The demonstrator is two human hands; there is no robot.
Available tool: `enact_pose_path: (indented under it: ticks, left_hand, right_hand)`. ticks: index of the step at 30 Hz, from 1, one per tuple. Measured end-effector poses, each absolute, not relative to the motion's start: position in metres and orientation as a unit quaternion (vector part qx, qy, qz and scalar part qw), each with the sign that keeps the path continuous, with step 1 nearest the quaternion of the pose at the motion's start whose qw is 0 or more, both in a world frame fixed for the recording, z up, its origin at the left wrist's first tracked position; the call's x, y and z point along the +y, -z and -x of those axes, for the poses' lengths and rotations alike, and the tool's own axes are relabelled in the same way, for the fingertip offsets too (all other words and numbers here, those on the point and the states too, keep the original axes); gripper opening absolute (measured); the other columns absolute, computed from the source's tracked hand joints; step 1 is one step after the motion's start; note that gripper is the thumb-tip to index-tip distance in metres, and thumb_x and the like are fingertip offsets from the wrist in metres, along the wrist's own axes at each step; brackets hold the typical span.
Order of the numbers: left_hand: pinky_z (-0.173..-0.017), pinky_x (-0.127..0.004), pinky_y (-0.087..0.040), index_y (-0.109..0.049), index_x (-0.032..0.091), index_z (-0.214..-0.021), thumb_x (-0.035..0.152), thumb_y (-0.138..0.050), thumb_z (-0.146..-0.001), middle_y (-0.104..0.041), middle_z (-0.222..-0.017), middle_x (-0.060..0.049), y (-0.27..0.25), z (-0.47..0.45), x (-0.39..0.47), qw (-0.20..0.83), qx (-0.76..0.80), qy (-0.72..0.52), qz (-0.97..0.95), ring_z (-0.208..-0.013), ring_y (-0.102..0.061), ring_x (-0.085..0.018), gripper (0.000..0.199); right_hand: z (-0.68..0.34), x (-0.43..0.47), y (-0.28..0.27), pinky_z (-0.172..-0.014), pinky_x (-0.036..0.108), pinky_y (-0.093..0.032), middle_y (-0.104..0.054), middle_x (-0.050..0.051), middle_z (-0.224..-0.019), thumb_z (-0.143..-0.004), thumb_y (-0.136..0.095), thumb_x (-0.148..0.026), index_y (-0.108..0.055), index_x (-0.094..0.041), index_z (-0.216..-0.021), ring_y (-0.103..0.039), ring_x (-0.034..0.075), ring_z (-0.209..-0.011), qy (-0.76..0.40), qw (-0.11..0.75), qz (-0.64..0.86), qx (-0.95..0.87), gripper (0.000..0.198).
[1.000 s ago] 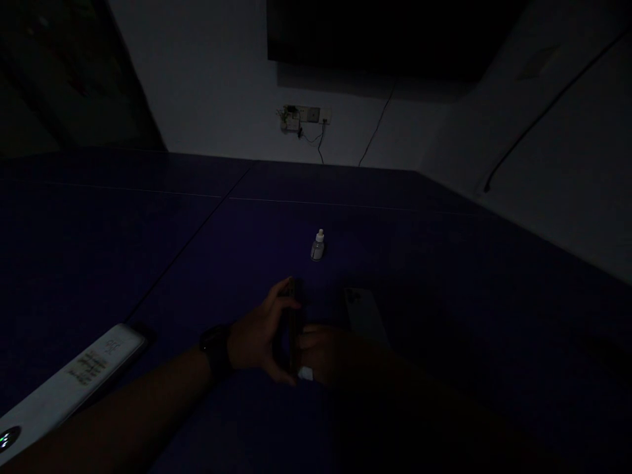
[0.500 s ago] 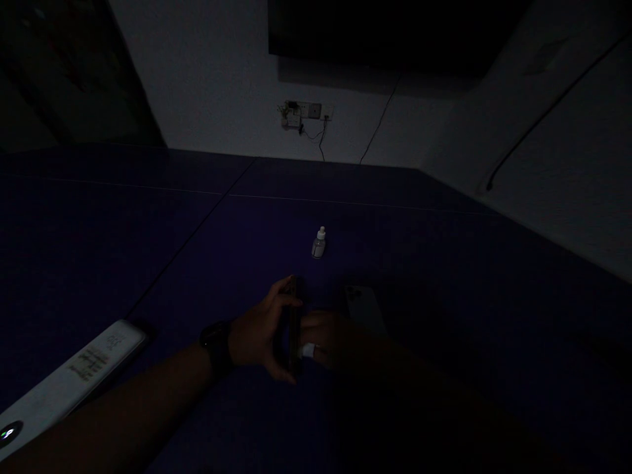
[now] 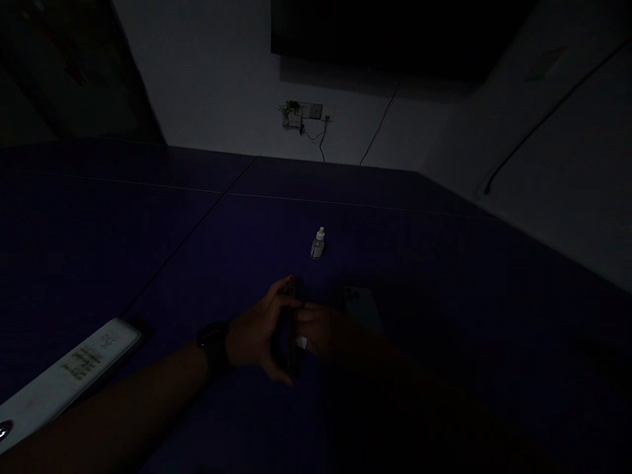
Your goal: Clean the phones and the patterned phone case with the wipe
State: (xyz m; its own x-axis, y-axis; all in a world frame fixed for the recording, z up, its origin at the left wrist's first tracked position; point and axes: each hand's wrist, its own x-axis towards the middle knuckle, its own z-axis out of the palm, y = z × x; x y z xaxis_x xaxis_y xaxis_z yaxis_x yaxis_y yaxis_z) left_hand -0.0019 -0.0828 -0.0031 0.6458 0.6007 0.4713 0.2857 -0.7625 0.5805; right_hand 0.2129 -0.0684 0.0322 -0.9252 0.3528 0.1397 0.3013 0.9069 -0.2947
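Observation:
In the dim head view, my left hand (image 3: 249, 332), with a dark watch on its wrist, grips a thin phone (image 3: 291, 336) by its edges. The phone stands upright and shows almost edge-on. Against its right-hand face lies my right hand (image 3: 316, 327), fingers bent around a small white cloth or tissue (image 3: 301, 342). Most of that white piece is hidden by the fingers. Just beyond the right hand, a second phone (image 3: 364, 308) rests face down, camera lenses showing, partly covered by the right forearm. A small clear bottle with a white cap (image 3: 317, 245) stands ahead of both hands.
A long white device (image 3: 74, 378) with handwriting lies at the lower left beside my forearm. The purple tabletop (image 3: 197, 276) reaches a wall with sockets and cables (image 3: 306, 113). A dark screen (image 3: 395, 39) hangs above. Another cable (image 3: 543, 125) runs along the right wall.
My right hand has shifted slightly up and left along the phone's face, and less of the white piece shows. The left hand keeps its hold. The view has moved a little.

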Motion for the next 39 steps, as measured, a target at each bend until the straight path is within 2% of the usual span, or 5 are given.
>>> enact_pose_path:
  ticks: [9,16,23,30,39]
  left_hand:
    - [-0.112,-0.066,-0.036,-0.03,0.028,-0.142,0.065,-0.093,-0.04,-0.024,-0.155,-0.019,0.005,0.002,-0.084,0.244,0.259,-0.347,-0.868,-0.144,-0.025,-0.051,0.126]
    - [-0.112,-0.066,-0.034,-0.032,0.025,-0.142,0.07,-0.091,-0.038,-0.026,-0.154,-0.019,0.008,0.003,-0.082,0.26,0.26,-0.342,-0.865,-0.144,-0.025,-0.052,0.127]
    - [-0.11,-0.065,-0.036,-0.029,0.027,-0.142,0.07,-0.092,-0.04,-0.025,-0.152,-0.021,0.005,0.002,-0.083,0.249,0.258,-0.344,-0.868,-0.144,-0.026,-0.05,0.127]
    - [-0.108,-0.065,-0.038,-0.032,0.027,-0.14,0.069,-0.093,-0.036,-0.016,-0.156,-0.021,0.007,0.004,-0.084,0.281,0.278,-0.332,-0.856,-0.143,-0.025,-0.051,0.128]
    - [-0.11,-0.065,-0.037,-0.03,0.027,-0.142,0.065,-0.094,-0.039,-0.019,-0.155,-0.02,0.006,0.003,-0.084,0.274,0.274,-0.332,-0.86,-0.143,-0.028,-0.05,0.128]
  right_hand:
    - [-0.207,-0.063,-0.022,-0.085,0.037,-0.051,-0.071,0.011,-0.1,-0.094,-0.053,-0.008,-0.069,-0.012,-0.099,-0.064,0.022,-0.091,-0.091,0.138,0.273,-0.948,0.017]
    - [-0.21,-0.075,-0.031,-0.091,0.034,-0.051,-0.071,0.01,-0.1,-0.09,-0.06,-0.009,-0.069,-0.012,-0.093,-0.065,0.021,-0.097,-0.149,0.097,0.18,-0.967,0.01]
    - [-0.204,-0.065,-0.029,-0.087,0.039,-0.052,-0.072,0.013,-0.103,-0.09,-0.055,-0.005,-0.07,-0.01,-0.098,-0.065,0.025,-0.094,-0.114,0.109,0.297,-0.942,0.018]
    - [-0.212,-0.077,-0.038,-0.087,0.032,-0.051,-0.071,0.007,-0.094,-0.087,-0.061,-0.007,-0.068,-0.013,-0.085,-0.065,0.019,-0.091,-0.194,0.068,0.165,-0.965,0.009]
    - [-0.202,-0.072,-0.034,-0.09,0.039,-0.052,-0.071,0.013,-0.105,-0.094,-0.051,-0.007,-0.071,-0.011,-0.1,-0.065,0.023,-0.096,-0.124,0.086,0.311,-0.938,0.021]
